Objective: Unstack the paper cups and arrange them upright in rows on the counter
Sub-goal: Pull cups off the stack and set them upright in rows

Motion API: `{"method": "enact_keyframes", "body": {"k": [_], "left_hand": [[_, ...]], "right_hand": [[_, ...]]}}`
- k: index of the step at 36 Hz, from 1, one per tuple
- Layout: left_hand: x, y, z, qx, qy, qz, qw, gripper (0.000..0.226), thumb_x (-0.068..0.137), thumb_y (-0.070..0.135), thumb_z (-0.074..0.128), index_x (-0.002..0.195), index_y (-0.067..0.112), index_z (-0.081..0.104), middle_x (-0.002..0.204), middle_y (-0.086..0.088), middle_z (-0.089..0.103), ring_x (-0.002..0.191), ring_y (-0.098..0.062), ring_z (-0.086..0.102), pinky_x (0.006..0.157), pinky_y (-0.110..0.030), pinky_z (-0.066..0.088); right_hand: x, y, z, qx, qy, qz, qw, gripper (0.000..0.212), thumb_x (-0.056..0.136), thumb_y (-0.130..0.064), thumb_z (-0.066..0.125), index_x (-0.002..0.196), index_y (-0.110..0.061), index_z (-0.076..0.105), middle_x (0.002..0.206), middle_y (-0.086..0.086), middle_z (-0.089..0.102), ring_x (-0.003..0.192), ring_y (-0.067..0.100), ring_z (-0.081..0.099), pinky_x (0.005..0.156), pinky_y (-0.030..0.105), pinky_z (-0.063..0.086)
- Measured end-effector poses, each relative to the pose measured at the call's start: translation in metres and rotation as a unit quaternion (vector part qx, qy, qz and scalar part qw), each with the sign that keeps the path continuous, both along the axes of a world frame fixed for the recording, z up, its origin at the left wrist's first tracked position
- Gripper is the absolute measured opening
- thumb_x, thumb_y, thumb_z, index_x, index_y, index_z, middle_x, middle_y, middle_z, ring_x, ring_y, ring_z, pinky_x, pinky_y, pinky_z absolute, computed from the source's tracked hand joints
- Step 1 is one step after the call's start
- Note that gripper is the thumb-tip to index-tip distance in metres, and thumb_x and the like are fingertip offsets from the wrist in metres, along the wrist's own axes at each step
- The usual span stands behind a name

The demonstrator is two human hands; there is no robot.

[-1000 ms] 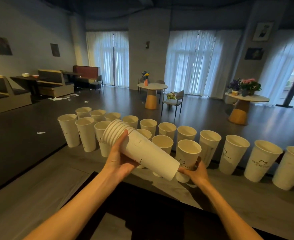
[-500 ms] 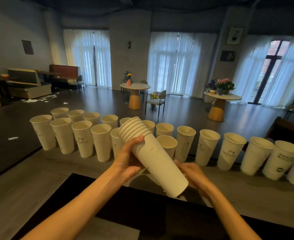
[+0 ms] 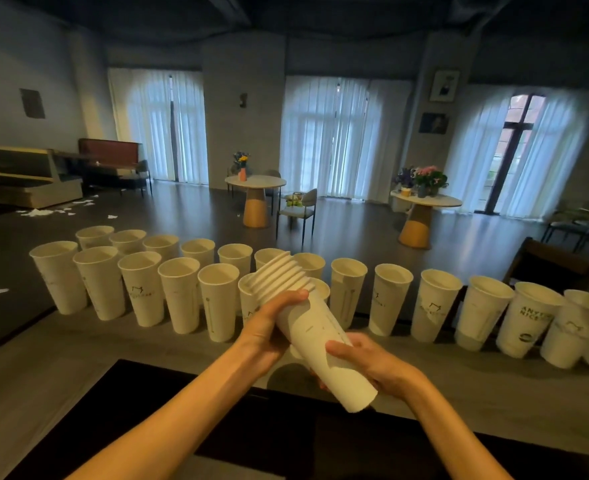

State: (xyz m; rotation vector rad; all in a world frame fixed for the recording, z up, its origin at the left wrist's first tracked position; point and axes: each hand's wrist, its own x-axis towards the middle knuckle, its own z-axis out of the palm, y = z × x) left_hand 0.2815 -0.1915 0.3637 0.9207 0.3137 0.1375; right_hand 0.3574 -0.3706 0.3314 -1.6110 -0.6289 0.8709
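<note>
A stack of white paper cups (image 3: 312,327) lies tilted in front of me, rims up and to the left, base down and to the right. My left hand (image 3: 268,327) grips the stack just under the rims. My right hand (image 3: 365,362) wraps the lower end of the outermost cup. Behind them, two rows of upright cups (image 3: 178,292) stand on the grey counter (image 3: 61,362). The back row runs on to the right as a single line (image 3: 435,306). The stack hides part of the cups directly behind it.
The counter's far edge drops to a dark floor just behind the cups. A black panel (image 3: 147,410) lies along the counter's near side under my arms. Tables (image 3: 255,183), chairs and benches stand far back in the room.
My right hand has moved up from the stack's base and now wraps the lower part of the outer cup. The stack has tipped a little more upright.
</note>
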Motion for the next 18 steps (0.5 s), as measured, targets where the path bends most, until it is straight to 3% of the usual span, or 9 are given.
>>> {"method": "enact_keyframes", "body": {"k": [3, 5, 8, 10, 15, 18], "left_hand": [[-0.001, -0.004, 0.003, 0.002, -0.009, 0.006, 1.0, 0.063, 0.061, 0.017, 0.084, 0.121, 0.011, 0.065, 0.112, -0.016, 0.072, 0.109, -0.032, 0.066, 0.1, -0.054, 0.052], [-0.001, -0.006, 0.001, 0.003, -0.01, 0.014, 1.0, 0.064, 0.06, 0.017, 0.085, 0.12, 0.011, 0.066, 0.109, -0.014, 0.072, 0.108, -0.031, 0.065, 0.101, -0.053, 0.051], [0.0, -0.006, 0.004, -0.009, -0.012, 0.04, 0.999, 0.057, 0.06, 0.015, 0.082, 0.116, 0.013, 0.066, 0.1, -0.011, 0.074, 0.1, -0.028, 0.065, 0.082, -0.044, 0.054], [0.002, 0.0, 0.009, -0.034, -0.031, 0.061, 0.997, 0.051, 0.062, 0.012, 0.078, 0.112, 0.013, 0.066, 0.088, -0.008, 0.077, 0.093, -0.026, 0.067, 0.078, -0.04, 0.055], [0.001, 0.017, 0.024, -0.12, -0.05, 0.091, 0.987, 0.063, 0.061, 0.016, 0.082, 0.12, 0.011, 0.061, 0.113, -0.013, 0.068, 0.11, -0.03, 0.063, 0.09, -0.05, 0.057], [0.0, 0.03, 0.03, -0.176, -0.061, 0.11, 0.976, 0.077, 0.06, 0.021, 0.087, 0.13, 0.012, 0.057, 0.124, -0.014, 0.068, 0.114, -0.033, 0.064, 0.087, -0.052, 0.06]], "right_hand": [[0.002, -0.001, -0.001, -0.055, -0.125, -0.051, 0.989, 0.065, 0.062, -0.057, 0.079, 0.118, -0.031, 0.059, 0.116, 0.0, 0.066, 0.105, 0.016, 0.065, 0.096, 0.042, 0.054], [0.001, -0.001, -0.006, -0.072, -0.18, -0.063, 0.979, 0.059, 0.067, -0.051, 0.082, 0.118, -0.04, 0.056, 0.118, -0.007, 0.064, 0.108, 0.011, 0.062, 0.095, 0.038, 0.054], [0.004, -0.007, -0.009, -0.064, -0.235, -0.093, 0.966, 0.069, 0.064, -0.043, 0.089, 0.122, -0.043, 0.051, 0.12, -0.013, 0.061, 0.11, 0.005, 0.059, 0.088, 0.027, 0.054], [0.008, -0.012, -0.016, -0.061, -0.257, -0.128, 0.956, 0.077, 0.059, -0.043, 0.092, 0.124, -0.041, 0.05, 0.121, -0.016, 0.058, 0.112, 0.004, 0.057, 0.089, 0.027, 0.055], [0.021, -0.029, -0.036, -0.051, -0.276, -0.219, 0.934, 0.082, 0.054, -0.038, 0.093, 0.12, -0.048, 0.045, 0.121, -0.018, 0.053, 0.118, 0.006, 0.049, 0.1, 0.041, 0.047], [0.025, -0.033, -0.044, -0.013, -0.225, -0.286, 0.931, 0.087, 0.06, -0.014, 0.092, 0.13, -0.033, 0.043, 0.125, -0.013, 0.053, 0.125, 0.018, 0.048, 0.102, 0.04, 0.043]]}}
